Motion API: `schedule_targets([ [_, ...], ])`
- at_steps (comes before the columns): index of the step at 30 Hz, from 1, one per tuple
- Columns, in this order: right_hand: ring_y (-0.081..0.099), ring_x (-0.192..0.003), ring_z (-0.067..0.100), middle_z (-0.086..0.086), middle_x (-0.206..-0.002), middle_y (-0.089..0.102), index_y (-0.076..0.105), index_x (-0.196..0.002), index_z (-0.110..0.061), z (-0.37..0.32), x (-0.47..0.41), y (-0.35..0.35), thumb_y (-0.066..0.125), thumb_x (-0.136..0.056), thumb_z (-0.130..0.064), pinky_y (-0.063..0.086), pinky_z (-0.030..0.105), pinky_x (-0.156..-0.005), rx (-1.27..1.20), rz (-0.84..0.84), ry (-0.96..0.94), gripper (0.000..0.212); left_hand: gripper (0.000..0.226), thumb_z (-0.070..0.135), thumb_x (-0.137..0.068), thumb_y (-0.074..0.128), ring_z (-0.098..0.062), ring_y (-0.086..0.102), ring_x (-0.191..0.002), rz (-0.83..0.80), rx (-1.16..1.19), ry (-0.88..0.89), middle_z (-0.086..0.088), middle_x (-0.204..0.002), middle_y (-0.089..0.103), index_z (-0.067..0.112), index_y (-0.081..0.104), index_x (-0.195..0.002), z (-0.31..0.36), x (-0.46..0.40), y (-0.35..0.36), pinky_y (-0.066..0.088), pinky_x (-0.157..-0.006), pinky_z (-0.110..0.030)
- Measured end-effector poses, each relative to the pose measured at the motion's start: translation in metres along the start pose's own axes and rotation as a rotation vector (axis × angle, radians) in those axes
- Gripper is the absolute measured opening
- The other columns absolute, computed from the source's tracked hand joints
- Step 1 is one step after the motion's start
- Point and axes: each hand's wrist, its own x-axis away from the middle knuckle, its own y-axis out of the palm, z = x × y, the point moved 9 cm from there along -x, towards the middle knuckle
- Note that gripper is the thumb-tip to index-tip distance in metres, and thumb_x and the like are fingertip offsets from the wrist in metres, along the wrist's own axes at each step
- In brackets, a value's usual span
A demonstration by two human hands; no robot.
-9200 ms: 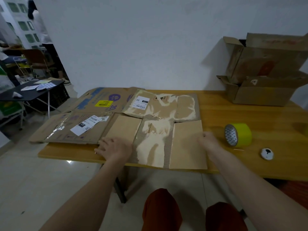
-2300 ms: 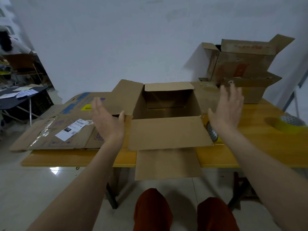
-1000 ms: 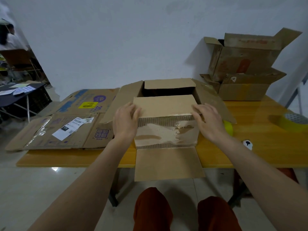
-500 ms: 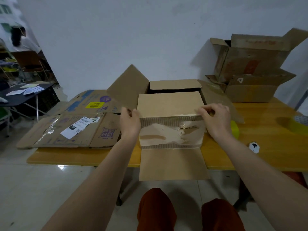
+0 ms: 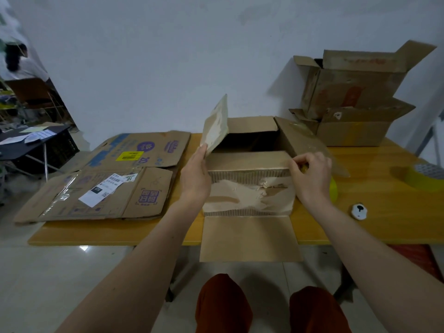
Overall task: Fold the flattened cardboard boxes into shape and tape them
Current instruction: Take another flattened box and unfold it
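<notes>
A brown cardboard box [image 5: 249, 195] stands on the wooden table [image 5: 384, 219], its front face torn and pale. The near top flap [image 5: 247, 159] lies folded over the opening. My left hand [image 5: 195, 174] holds the lower corner of the left flap [image 5: 216, 126], which stands nearly upright. My right hand [image 5: 312, 176] pinches the right end of the near flap with curled fingers. The right flap [image 5: 305, 145] splays outward. A bottom flap [image 5: 249, 239] hangs past the table edge. A yellow tape roll [image 5: 334, 191] peeks out behind my right wrist.
Flattened printed boxes [image 5: 103, 179] cover the table's left half. Two open boxes [image 5: 355, 104] are stacked at the back right by the wall. Another tape roll [image 5: 422, 176] and a small white object [image 5: 359, 211] lie at right. A person sits at far left.
The flat box has been opened up and its near flap folded down. In the last half second the left flap swung up toward vertical with my left hand on it.
</notes>
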Motion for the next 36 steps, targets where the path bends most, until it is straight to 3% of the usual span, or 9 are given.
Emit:
schedule_targets([
  [5,0.041,-0.104,0.018,-0.001,-0.096,0.05,0.063,-0.09,-0.014,0.002,0.001,-0.004,0.058,-0.092,-0.02,0.031,0.023,-0.084,0.001,0.027,-0.053,0.008,0.046,0.014,-0.105,0.034,-0.018,0.037,-0.138,-0.01,0.018,-0.016,-0.001,-0.151,0.041,0.026,0.035,-0.149,-0.002,0.002,0.0,0.038,-0.111,-0.039],
  [9,0.039,-0.092,0.014,0.0,-0.088,0.047,0.052,-0.08,-0.016,0.013,0.015,-0.025,0.058,-0.092,-0.021,0.027,0.018,-0.075,-0.099,0.223,-0.041,0.014,0.046,0.023,-0.104,0.035,-0.022,0.025,-0.145,-0.191,-0.177,0.156,-0.002,-0.158,0.027,0.017,0.033,-0.15,0.005,0.003,0.012,0.029,-0.116,-0.039],
  [12,0.045,-0.079,0.02,-0.001,-0.076,0.047,0.044,-0.072,-0.018,0.039,0.024,-0.02,0.056,-0.093,-0.028,0.036,0.032,-0.069,-0.26,0.231,0.138,0.026,0.057,0.042,-0.102,0.036,-0.021,0.017,-0.147,-0.295,-0.294,0.152,0.0,-0.162,0.014,0.017,0.027,-0.152,0.003,0.002,0.02,0.024,-0.114,-0.036],
  [14,0.049,-0.081,0.017,-0.005,-0.081,0.046,0.049,-0.091,-0.015,0.057,0.028,-0.011,0.055,-0.093,-0.036,0.045,0.038,-0.076,-0.454,0.194,0.391,0.022,0.063,0.05,-0.1,0.036,-0.021,0.017,-0.147,-0.31,-0.316,0.134,0.001,-0.162,0.011,0.017,0.024,-0.153,0.001,0.001,0.023,0.026,-0.113,-0.037],
  [17,0.049,-0.115,0.021,-0.002,-0.116,0.05,0.032,-0.139,-0.014,0.065,0.025,-0.003,0.053,-0.095,-0.037,0.041,0.034,-0.095,-0.664,0.155,0.6,0.054,0.063,0.048,-0.1,0.037,-0.02,0.017,-0.147,-0.282,-0.31,0.135,0.002,-0.163,0.009,0.017,0.023,-0.153,-0.001,0.004,0.023,0.027,-0.114,-0.037],
  [19,0.037,-0.132,0.02,0.001,-0.141,0.04,0.023,-0.148,-0.015,0.054,0.013,-0.007,0.048,-0.099,-0.03,0.033,0.03,-0.104,-0.61,0.127,0.505,0.056,0.063,0.048,-0.1,0.037,-0.02,0.017,-0.147,-0.272,-0.307,0.124,0.003,-0.163,0.007,0.018,0.023,-0.153,-0.001,0.007,0.022,0.028,-0.114,-0.038],
  [23,0.045,-0.117,0.009,-0.007,-0.126,0.05,0.048,-0.135,-0.016,0.006,-0.011,0.003,0.041,-0.1,-0.01,0.039,0.029,-0.102,-0.35,-0.051,0.07,0.036,0.063,0.047,-0.101,0.037,-0.021,0.016,-0.148,-0.274,-0.316,0.106,0.001,-0.163,0.005,0.019,0.021,-0.154,0.005,0.015,0.022,0.026,-0.113,-0.036],
  [26,0.043,-0.123,0.022,0.0,-0.133,0.054,0.058,-0.129,-0.017,-0.014,-0.01,0.025,0.043,-0.097,-0.002,0.031,0.027,-0.102,-0.129,-0.199,-0.197,0.038,0.064,0.048,-0.1,0.037,-0.022,0.017,-0.147,-0.265,-0.315,0.081,0.002,-0.163,0.004,0.02,0.02,-0.154,0.007,0.02,0.02,0.026,-0.113,-0.037],
  [36,0.042,-0.123,0.014,0.001,-0.141,0.041,0.071,-0.096,-0.019,0.001,-0.008,0.026,0.056,-0.093,-0.033,0.038,0.026,-0.095,-0.198,-0.246,-0.004,0.021,0.063,0.051,-0.099,0.038,-0.029,0.019,-0.146,-0.244,-0.338,0.012,-0.009,-0.162,0.004,0.022,0.022,-0.153,0.01,0.031,0.02,0.027,-0.113,-0.041],
])
